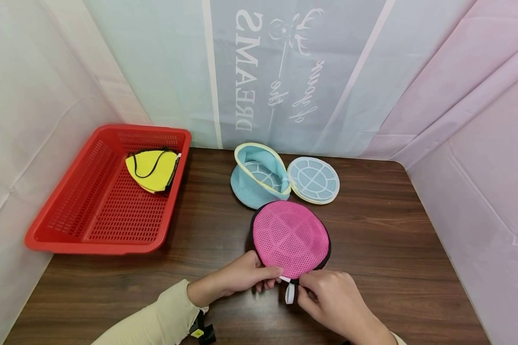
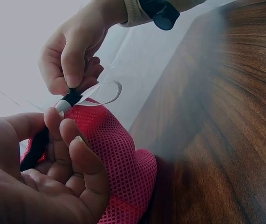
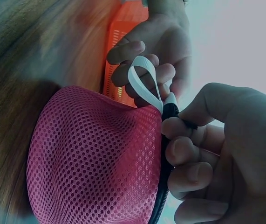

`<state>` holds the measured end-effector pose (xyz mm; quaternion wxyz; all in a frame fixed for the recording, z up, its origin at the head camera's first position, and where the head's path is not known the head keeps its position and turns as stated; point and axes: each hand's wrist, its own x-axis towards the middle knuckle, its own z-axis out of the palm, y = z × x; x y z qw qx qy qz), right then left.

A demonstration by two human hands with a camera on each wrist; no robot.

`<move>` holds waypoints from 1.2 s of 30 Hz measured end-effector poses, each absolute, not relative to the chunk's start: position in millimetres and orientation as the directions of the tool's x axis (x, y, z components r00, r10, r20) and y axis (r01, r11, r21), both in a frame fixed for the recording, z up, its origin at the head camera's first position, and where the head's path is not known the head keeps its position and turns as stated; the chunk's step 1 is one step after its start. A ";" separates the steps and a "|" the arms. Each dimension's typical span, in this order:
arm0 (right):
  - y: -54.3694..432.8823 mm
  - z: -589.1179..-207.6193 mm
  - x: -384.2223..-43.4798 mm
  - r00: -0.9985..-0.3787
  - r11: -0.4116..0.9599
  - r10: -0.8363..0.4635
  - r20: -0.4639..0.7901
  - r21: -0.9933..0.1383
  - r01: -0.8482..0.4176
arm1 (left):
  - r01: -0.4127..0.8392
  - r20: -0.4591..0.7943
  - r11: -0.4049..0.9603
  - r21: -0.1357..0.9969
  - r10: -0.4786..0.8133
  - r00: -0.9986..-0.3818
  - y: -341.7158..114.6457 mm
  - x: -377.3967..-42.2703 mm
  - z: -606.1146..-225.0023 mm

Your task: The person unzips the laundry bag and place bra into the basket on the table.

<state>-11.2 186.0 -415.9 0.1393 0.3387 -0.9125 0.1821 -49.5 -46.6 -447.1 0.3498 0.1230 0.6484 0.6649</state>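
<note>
A round pink mesh laundry bag with black zipper trim is held just above the near middle of the table. My left hand grips its near edge beside a white end tab, thumb on top. On the other side of that tab my right hand pinches the black zipper pull, clearest in the right wrist view, where the black zipper runs down the rim. A white fabric loop sticks out between the two hands. The zipper seems closed along the part in view; its far side is hidden.
Behind the pink bag stands a light blue mesh bag, its yellow-edged lid flipped open to the right. A red plastic basket at the left holds a folded yellow bag with black trim. Fabric walls enclose the wooden table.
</note>
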 end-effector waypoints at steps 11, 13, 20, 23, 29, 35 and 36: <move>188.7 -416.9 -13.9 -0.712 0.695 -0.581 0.395 -0.214 -0.686 | -0.306 -0.300 0.106 0.946 0.638 -0.709 -47.5 -51.5 -447.9; 189.4 -417.0 -14.4 -0.708 0.692 -0.583 0.398 -0.213 -0.690 | -0.309 -0.306 0.110 0.945 0.638 -0.707 -47.7 -51.8 -448.4; 192.4 -416.2 -16.6 -0.713 0.692 -0.584 0.387 -0.221 -0.687 | -0.311 -0.307 0.111 0.944 0.638 -0.706 -48.1 -51.7 -448.7; 194.5 -415.2 -17.2 -0.721 0.698 -0.582 0.377 -0.224 -0.680 | -0.309 -0.307 0.111 0.944 0.638 -0.706 -48.3 -51.7 -449.1; 200.4 -413.3 -17.8 -0.740 0.719 -0.570 0.358 -0.220 -0.660 | -0.314 -0.312 0.114 0.943 0.634 -0.707 -48.6 -51.6 -450.0; 205.3 -411.5 -19.1 -0.750 0.731 -0.564 0.346 -0.215 -0.648 | -0.328 -0.323 0.114 0.938 0.631 -0.705 -48.4 -51.8 -451.4; 206.0 -411.2 -19.6 -0.750 0.732 -0.563 0.346 -0.211 -0.647 | -0.329 -0.324 0.115 0.937 0.631 -0.705 -48.3 -51.8 -451.5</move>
